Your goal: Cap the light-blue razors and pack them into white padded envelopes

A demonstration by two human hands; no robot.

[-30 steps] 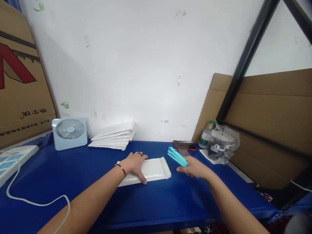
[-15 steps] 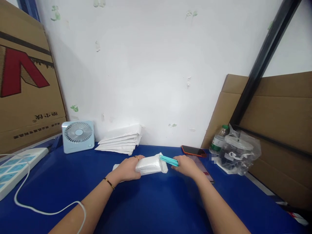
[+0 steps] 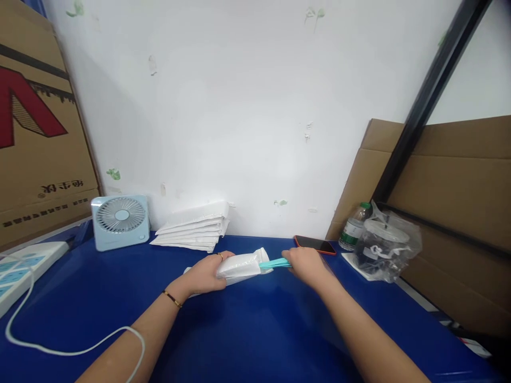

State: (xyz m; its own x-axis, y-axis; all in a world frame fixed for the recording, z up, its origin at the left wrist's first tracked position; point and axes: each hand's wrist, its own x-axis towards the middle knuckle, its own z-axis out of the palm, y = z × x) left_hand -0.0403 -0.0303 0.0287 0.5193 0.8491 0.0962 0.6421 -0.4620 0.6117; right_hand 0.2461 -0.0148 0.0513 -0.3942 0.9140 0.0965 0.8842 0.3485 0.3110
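Observation:
My left hand (image 3: 206, 274) is closed around a white bubble mailer (image 3: 240, 267), holding it low over the blue table. The mailer's mouth faces right. In my right hand (image 3: 306, 266) is a bundle of thin turquoise sticks (image 3: 275, 264), pinched at the near end. Their far ends are at the mailer's opening and seem to reach inside; how deep is hidden. What kind of sticks they are, I cannot make out.
More white mailers (image 3: 191, 229) lie stacked by the wall, with a pale blue fan (image 3: 121, 221) to their left. Rightward are a phone (image 3: 314, 244), a bottle (image 3: 353, 229) and a bagged container (image 3: 385, 247). A white cable (image 3: 80, 352) runs from the power strip (image 3: 27, 268) across my left forearm.
The turquoise sticks now sit lower and straighter at the mailer's mouth, their tips inside it. My right hand has turned more palm-down. The view has shifted slightly.

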